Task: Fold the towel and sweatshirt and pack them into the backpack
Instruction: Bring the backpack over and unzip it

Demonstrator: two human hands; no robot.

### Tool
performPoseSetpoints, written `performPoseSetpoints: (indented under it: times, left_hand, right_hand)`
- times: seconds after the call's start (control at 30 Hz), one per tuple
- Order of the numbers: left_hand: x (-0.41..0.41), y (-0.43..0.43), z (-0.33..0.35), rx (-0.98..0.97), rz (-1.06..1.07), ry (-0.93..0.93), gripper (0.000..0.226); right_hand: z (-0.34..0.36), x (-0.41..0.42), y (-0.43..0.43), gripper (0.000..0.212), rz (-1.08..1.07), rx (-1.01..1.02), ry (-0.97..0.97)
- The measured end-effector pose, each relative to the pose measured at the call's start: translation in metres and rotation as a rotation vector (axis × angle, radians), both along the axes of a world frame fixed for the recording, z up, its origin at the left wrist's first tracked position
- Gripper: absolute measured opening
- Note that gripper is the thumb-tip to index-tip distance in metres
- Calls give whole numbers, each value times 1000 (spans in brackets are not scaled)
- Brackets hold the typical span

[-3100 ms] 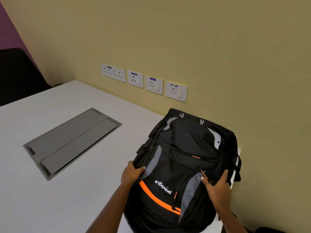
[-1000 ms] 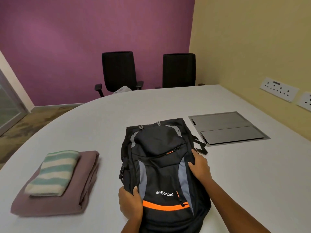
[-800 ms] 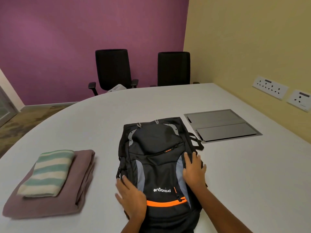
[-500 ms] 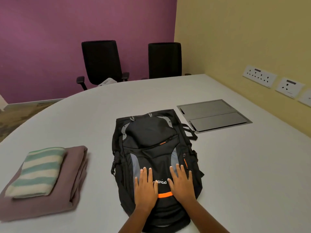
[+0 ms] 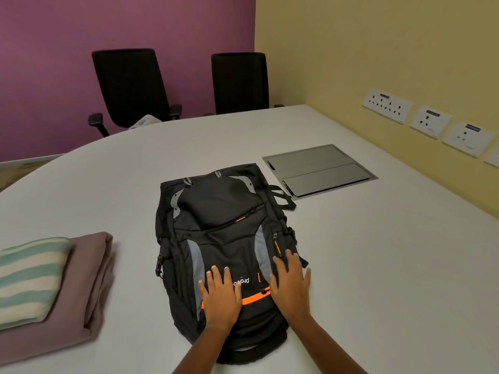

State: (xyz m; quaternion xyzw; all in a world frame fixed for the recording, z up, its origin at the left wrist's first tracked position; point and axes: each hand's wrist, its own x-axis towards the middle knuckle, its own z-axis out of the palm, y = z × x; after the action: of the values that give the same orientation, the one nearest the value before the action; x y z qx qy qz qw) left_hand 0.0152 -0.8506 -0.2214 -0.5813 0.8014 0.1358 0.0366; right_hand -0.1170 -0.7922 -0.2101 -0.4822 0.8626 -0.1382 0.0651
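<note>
A black backpack (image 5: pixel 224 225) with grey panels and an orange stripe lies flat on the white table (image 5: pixel 378 265), zipped shut. My left hand (image 5: pixel 221 299) rests palm down on its lower front, fingers spread. My right hand (image 5: pixel 290 286) lies flat beside it on the right lower panel, also holding nothing. At the left edge a folded green-and-white striped towel (image 5: pixel 29 276) sits on top of a folded mauve sweatshirt (image 5: pixel 91 282), a short gap left of the backpack.
A grey metal cable hatch (image 5: pixel 318 170) is set into the table right of the backpack's top. Two black office chairs (image 5: pixel 129 87) stand at the far edge before a purple wall. Wall sockets (image 5: pixel 386 105) line the yellow wall at right.
The backpack was moved from beside the socket wall to the table's middle and laid flat. My hands let go of its sides and now rest flat on its lower front.
</note>
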Motion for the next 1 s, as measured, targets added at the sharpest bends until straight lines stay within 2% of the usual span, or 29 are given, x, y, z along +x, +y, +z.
performPoseSetpoints:
  times: [0.07,0.2,0.33,0.43,0.53,0.63,0.73,0.77,0.83,0.9,1.0]
  left_hand:
    - [-8,3,4,24,3,53,54]
    - [-29,11,15,35,-55,226,55]
    - [-48,14,25,65,-149,354,50]
    - [-63,17,35,197,-201,425,46]
    - [-78,20,42,234,-245,359,41]
    - [-86,14,46,292,-173,408,32]
    - [-88,7,46,357,-129,447,36]
    - [-89,6,46,351,-105,444,36]
    - [-91,5,44,314,-26,443,36]
    - [-94,3,42,283,45,438,34]
    - [-94,-3,39,264,112,438,27]
  right_hand:
    - [2,-9,4,50,-145,-141,-116]
    - [8,-23,4,50,-302,-118,-434]
    - [12,-38,-3,42,-343,-118,-629]
    - [19,-51,-10,37,-310,-115,-619]
    - [25,-56,-18,35,-203,-111,-587]
    - [28,-54,-24,36,-131,-96,-555]
    - [30,-57,-30,20,-32,-62,-510]
    - [31,-57,-32,30,4,-49,-510]
    - [33,-54,-34,36,80,26,-551]
    - [32,-53,-32,25,175,100,-586]
    - [29,-63,-28,37,206,108,-723]
